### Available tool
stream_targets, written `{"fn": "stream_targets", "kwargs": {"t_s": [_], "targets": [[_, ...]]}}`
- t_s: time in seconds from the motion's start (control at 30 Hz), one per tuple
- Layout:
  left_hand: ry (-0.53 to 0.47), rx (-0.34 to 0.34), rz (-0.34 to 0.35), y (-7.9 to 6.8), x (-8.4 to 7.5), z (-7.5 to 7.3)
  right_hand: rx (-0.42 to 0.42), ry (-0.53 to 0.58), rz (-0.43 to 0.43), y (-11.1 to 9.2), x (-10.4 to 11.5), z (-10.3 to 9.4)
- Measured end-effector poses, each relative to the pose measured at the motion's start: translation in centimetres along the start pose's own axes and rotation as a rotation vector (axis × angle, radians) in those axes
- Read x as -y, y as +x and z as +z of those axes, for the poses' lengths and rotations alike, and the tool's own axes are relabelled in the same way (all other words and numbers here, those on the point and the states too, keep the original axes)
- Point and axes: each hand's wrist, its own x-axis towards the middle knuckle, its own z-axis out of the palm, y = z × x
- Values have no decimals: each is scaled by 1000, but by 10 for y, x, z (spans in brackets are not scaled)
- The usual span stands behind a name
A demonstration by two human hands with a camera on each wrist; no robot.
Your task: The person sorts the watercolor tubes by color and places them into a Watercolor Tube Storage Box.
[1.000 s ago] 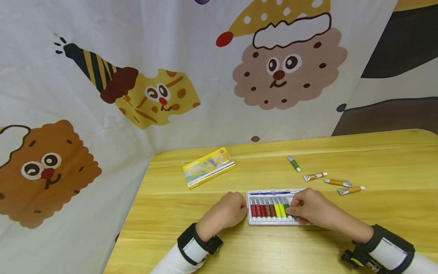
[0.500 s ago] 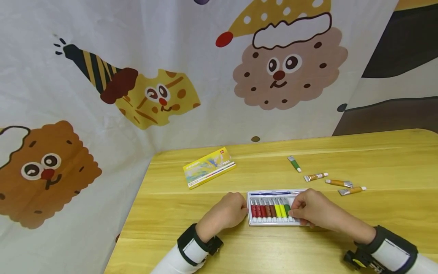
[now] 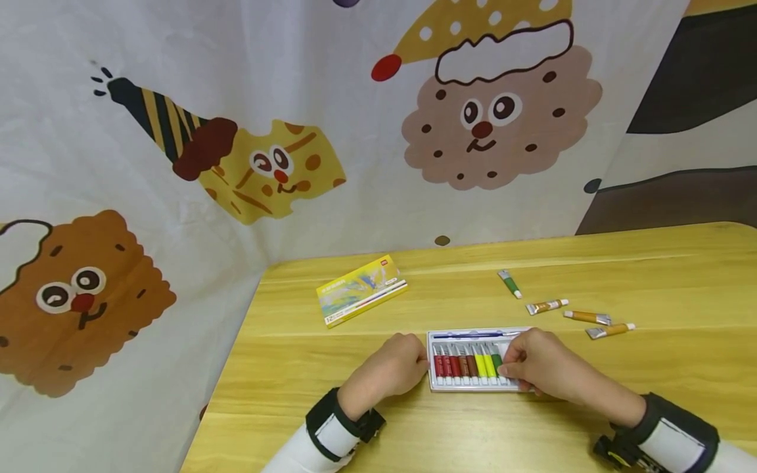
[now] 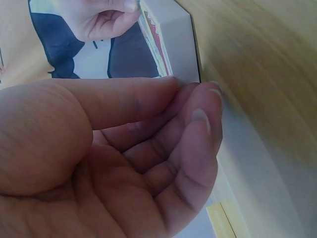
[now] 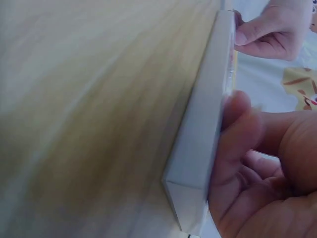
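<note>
A white tray (image 3: pixel 473 388) on the table holds a row of paint tubes in reds, browns, yellow and green, with a blue paintbrush (image 3: pixel 467 336) along its back. My left hand (image 3: pixel 393 364) pinches the tray's left end; in the left wrist view its thumb and fingertips meet at that end. Over the tray's right part, my right hand (image 3: pixel 547 364) pinches near the cap of the green paint tube (image 3: pixel 496 358), the last visible in the row. That cap is partly hidden by the fingertips, and the hand covers the tray's right end.
Behind the tray lies a yellow paint box (image 3: pixel 362 290). At the back right are loose tubes: a green tube (image 3: pixel 509 284), a brown tube (image 3: pixel 547 307) and two ochre ones, including an ochre tube (image 3: pixel 610 330). A printed cloth (image 3: pixel 355 217) hangs behind the table.
My right hand's fingertips have slid slightly right along the green tube, leaving more of it visible. The left hand stays at the tray's left end.
</note>
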Motion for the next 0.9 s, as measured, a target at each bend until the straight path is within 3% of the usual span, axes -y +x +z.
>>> {"fn": "stream_targets", "kwargs": {"t_s": [0.27, 0.53, 0.77, 0.9], "targets": [[-2, 1, 16, -1, 1, 0, -17, -10, 69, 0, 5, 3], [-5, 5, 25, -1, 1, 0, 9, -24, 50, 1, 3, 0], [-2, 7, 9, -1, 3, 0, 17, -94, -35, 2, 4, -3], [0, 9, 13, -1, 2, -1, -70, -168, -146, 1, 13, -9]]}}
